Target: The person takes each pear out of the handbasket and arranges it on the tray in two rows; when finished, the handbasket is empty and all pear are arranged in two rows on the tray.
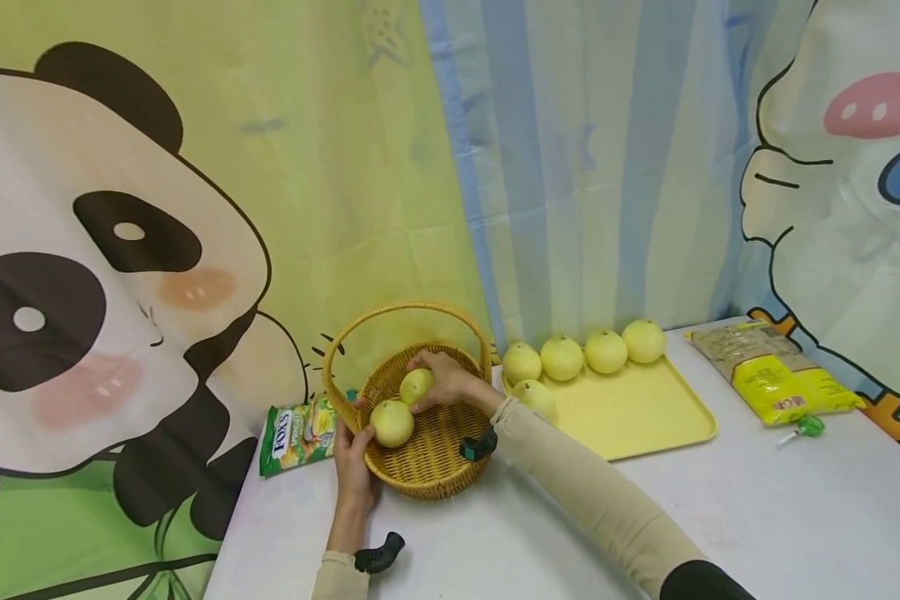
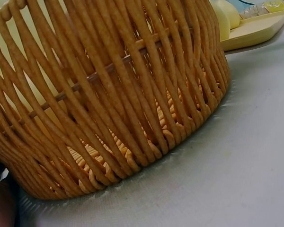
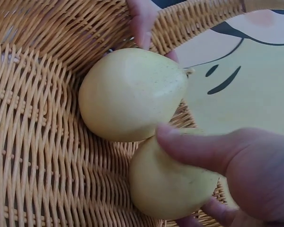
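A brown wicker basket [image 1: 427, 458] with a tall arched handle stands on the white table, tilted in the left wrist view. My left hand [image 1: 354, 471] grips its left side near the foot of the handle, thumb at the rim. Inside the basket, my right hand [image 1: 447, 379] holds a pale yellow melon [image 3: 173, 182], the thumb lying across it and other fingers partly hidden beneath. A second pale melon [image 3: 132, 94] with a short stem rests against the basket's left wall, next to the held one and close to my left thumb.
Right of the basket lies a yellow tray [image 1: 630, 417], with several melons [image 1: 562, 358] along its back and left edges. A green snack bag [image 1: 296, 437] lies behind my left hand. At the far right are a yellow packet [image 1: 780, 375] and a green lollipop [image 1: 810, 426]. Printed curtains stand behind.
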A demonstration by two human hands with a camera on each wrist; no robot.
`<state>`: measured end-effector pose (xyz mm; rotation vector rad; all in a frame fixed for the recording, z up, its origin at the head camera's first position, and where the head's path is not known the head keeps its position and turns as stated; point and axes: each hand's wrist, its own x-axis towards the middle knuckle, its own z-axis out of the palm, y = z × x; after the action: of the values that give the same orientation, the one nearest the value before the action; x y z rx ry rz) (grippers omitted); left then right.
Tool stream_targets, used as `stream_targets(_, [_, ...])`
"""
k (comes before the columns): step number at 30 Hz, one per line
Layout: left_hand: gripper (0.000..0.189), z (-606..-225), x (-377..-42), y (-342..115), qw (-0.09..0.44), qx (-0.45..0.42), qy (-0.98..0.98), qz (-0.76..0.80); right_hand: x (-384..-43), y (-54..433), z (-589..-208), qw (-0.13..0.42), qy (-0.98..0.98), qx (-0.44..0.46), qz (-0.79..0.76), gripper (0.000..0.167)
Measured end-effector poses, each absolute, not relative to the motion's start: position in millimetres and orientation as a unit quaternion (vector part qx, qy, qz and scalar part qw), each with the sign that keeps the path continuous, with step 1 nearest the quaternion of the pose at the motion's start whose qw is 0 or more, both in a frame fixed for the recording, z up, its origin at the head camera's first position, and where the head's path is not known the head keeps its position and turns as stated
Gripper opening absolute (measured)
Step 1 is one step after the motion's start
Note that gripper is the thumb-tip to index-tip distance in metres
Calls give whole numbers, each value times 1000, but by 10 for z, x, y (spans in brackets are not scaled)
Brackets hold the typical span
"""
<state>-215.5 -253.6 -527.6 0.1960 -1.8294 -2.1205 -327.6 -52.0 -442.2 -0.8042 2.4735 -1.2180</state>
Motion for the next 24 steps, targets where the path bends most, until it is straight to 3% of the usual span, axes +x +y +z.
stream_targets(14, [52, -5252, -2148, -2536, 162, 78, -657, -732, -3169, -310, -4467, 130, 824, -246, -494, 67])
stream_targets(24, [53, -5264, -2133, -2538, 166, 78, -659, -730, -2794, -188, -4295, 46, 821, -260, -506, 64])
